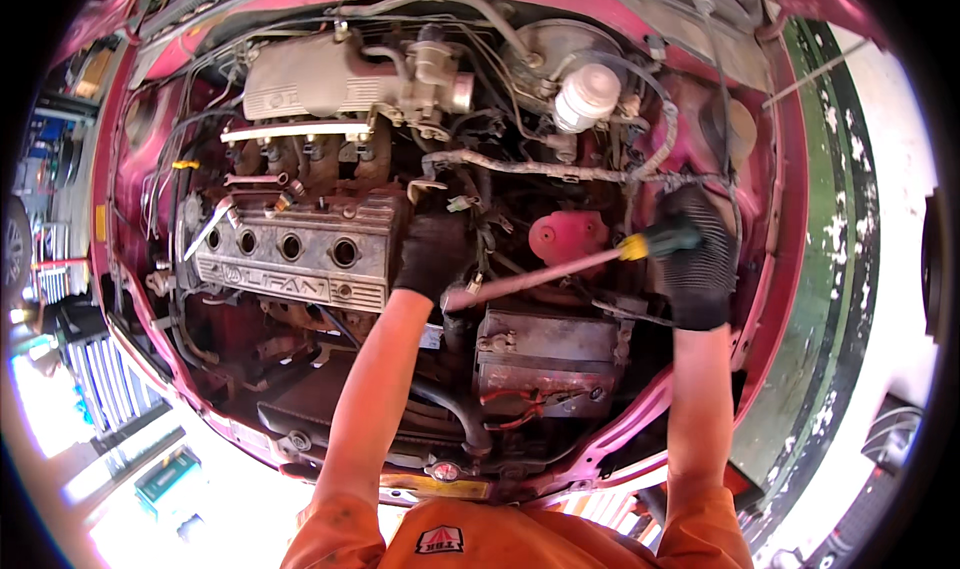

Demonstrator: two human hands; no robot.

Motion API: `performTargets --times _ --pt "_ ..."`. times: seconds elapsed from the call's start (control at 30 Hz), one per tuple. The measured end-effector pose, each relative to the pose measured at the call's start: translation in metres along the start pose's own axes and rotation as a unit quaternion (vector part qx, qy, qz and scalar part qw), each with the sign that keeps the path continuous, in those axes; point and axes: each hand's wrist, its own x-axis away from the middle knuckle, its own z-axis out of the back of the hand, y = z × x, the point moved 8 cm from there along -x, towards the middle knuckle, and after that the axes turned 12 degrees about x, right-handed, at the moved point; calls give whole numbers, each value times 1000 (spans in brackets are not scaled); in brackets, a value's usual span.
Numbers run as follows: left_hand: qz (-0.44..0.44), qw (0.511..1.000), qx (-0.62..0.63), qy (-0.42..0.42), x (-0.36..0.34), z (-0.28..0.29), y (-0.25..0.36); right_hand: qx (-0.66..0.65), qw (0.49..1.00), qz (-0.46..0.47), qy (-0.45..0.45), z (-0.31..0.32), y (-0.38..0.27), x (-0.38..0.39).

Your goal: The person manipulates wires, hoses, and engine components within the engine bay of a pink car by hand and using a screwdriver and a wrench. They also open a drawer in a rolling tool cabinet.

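Note:
My right hand (690, 249), in a black glove, is closed around the green and yellow handle (645, 244) of a long-shafted tool (540, 277). The shaft slopes down-left to a spot beside my left wrist. My left hand (432, 249), also gloved in black, reaches in at the right end of the engine's valve cover (290, 274); its fingers are hidden. Wiring with connectors (480, 224) lies just right of it. A red metal bracket (565, 234) sits behind the shaft, and the battery (550, 364) is below it.
A pink car engine bay surrounds both arms. The intake manifold (310, 74), a white fluid reservoir (585, 94) and a small wrench (255, 180) are toward the back. The body's right rim (775, 299) borders a green floor (820, 269). Workshop shelving stands at the far left.

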Motion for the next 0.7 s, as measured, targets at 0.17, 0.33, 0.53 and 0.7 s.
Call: performTargets --times 0.17,0.33,0.53,0.7 --pt "-61 995 76 26 -8 31 23 -462 784 -415 -7 -105 111 79" --pt "44 996 81 -14 -9 18 -6 -360 764 -527 -91 -196 181 97" --pt "76 937 330 -81 -16 35 11 95 948 -186 -239 -246 227 18" --pt "72 921 381 -23 -22 22 4 201 916 -139 -320 -268 291 18"
